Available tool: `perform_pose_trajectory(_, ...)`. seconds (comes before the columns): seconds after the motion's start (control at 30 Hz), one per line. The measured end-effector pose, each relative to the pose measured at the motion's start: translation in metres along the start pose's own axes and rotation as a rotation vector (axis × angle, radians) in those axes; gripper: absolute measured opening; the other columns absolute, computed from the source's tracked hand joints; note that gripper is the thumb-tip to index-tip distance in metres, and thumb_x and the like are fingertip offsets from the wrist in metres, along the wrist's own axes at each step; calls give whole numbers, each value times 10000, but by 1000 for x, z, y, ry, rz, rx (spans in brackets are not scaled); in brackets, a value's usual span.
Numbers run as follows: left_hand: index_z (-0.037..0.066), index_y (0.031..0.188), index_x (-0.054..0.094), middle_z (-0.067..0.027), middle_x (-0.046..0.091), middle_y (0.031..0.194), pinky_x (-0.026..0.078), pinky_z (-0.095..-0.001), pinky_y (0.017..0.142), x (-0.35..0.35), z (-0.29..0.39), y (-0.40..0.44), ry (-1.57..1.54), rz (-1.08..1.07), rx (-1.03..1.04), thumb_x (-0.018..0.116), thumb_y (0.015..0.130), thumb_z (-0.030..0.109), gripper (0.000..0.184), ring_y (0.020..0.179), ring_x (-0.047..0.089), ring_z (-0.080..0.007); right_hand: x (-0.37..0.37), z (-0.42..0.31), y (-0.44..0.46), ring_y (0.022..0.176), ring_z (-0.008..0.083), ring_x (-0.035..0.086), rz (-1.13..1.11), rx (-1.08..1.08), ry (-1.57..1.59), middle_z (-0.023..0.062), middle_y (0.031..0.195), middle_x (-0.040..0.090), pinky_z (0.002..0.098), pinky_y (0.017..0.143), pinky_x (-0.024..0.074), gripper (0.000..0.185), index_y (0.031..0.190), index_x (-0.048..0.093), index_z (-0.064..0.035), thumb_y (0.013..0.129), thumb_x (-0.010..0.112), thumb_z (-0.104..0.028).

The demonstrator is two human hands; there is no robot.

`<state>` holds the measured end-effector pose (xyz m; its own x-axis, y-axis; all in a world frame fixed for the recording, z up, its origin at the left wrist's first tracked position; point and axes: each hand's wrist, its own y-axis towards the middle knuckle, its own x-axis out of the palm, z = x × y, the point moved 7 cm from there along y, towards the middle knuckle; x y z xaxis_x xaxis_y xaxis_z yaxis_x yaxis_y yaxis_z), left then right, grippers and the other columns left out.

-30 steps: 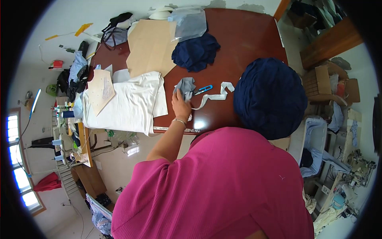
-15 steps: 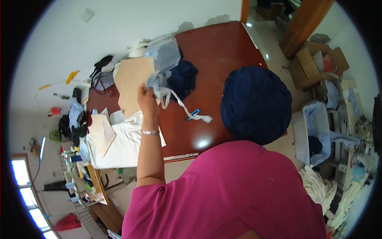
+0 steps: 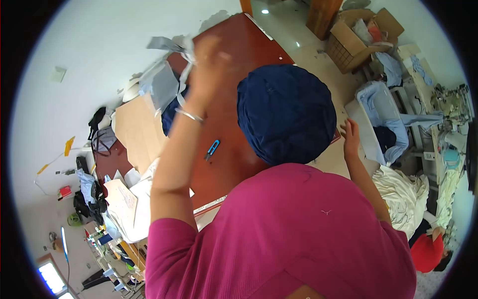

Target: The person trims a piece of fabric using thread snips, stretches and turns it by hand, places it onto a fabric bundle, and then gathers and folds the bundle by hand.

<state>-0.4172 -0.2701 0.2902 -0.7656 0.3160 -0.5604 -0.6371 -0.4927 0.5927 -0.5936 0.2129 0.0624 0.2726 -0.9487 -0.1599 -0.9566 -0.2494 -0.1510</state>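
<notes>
My left hand [image 3: 211, 65] is raised over the far left part of the red-brown table [image 3: 224, 117], blurred by motion. Grey and white cloth strips [image 3: 186, 62] hang in the air against or beside it; whether the fingers grip them is unclear. Blue thread snips [image 3: 212, 149] lie on the table below. My right hand [image 3: 351, 132] is empty, fingers apart, just right of a large round dark blue cloth bundle [image 3: 286, 114], not touching it.
Brown paper pattern [image 3: 142, 132], clear plastic bag [image 3: 159, 87] and white cloth [image 3: 142, 209] lie at the left. A grey tub [image 3: 366, 127] with blue cloth, a cardboard box [image 3: 348, 40] and cream cloth [image 3: 401, 197] are right. Someone in red [image 3: 426, 253] is lower right.
My left hand has risen from the table and moved away with the strips, leaving the snips uncovered. My right hand has come into view. The whole view has turned toward the right.
</notes>
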Motion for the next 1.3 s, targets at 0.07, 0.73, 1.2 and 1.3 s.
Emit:
perform_pose_trajectory(0.07,-2,1219,596,-204,595,1253,449,-429,1041,61,94,-62,-260,-201,134,719,787,9,449,1216,550,-374,33,0,14,1142,207,598,-102,158,109,120,1316,536,319,962,482,504,1394,476,-36,1026,526,-376)
perform_pose_trajectory(0.73,137,1370,567,-77,520,1441,183,-546,1195,95,66,-208,24,-885,-59,809,755,307,683,1432,351,-324,186,77,31,1215,275,558,-370,143,150,179,1315,582,372,1064,402,657,1367,507,27,1025,426,-528)
perform_pose_trajectory(1.2,184,1428,517,-50,465,1502,151,-527,1208,59,55,-233,169,-901,-226,722,791,41,685,1450,329,-307,143,46,33,1131,339,627,-185,35,-305,228,1212,650,383,980,476,426,1252,599,36,953,614,-267)
perform_pose_trajectory(1.3,165,1417,525,-70,469,1496,166,-519,1205,60,65,-229,187,-855,-232,706,799,26,659,1450,328,-311,151,33,66,1068,310,648,-201,-123,-307,212,1240,611,365,935,506,363,1220,612,34,900,662,-130)
